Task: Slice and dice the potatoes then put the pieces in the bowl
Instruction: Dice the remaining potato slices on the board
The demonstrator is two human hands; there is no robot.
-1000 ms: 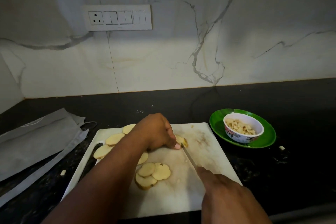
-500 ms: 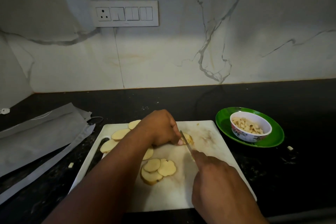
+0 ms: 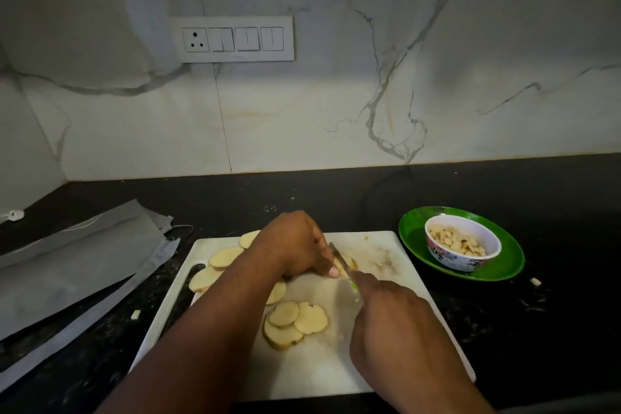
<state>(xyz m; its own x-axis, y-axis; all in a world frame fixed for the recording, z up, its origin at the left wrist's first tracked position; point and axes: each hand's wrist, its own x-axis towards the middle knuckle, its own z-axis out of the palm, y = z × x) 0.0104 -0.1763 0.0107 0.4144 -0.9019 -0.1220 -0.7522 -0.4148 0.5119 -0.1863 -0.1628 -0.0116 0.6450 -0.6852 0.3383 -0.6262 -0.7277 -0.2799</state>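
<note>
A matt white plastic cutting board (image 3: pixel 396 255), a glossy green plastic plate (image 3: pixel 416 235), and a polished black speckled stone countertop (image 3: pixel 537 329) are seen beneath veined marble-look wall tiles (image 3: pixel 336 111).

The left hand (image 3: pixel 295 245) covers most of the potato piece (image 3: pixel 349 264) under its fingertips and hides parts of the slices (image 3: pixel 221 257) toward the cutting board's (image 3: pixel 386 245) left edge. The right hand (image 3: pixel 393 323) hides the knife (image 3: pixel 339 257) handle. Both forearms run off the bottom edge.

A dark stone countertop (image 3: pixel 336 198) meets a white marble-veined wall (image 3: pixel 437 77). A white switch panel with a socket (image 3: pixel 234 39) sits on the wall. Folded grey cloth bags (image 3: pixel 77 265) lie at left.
</note>
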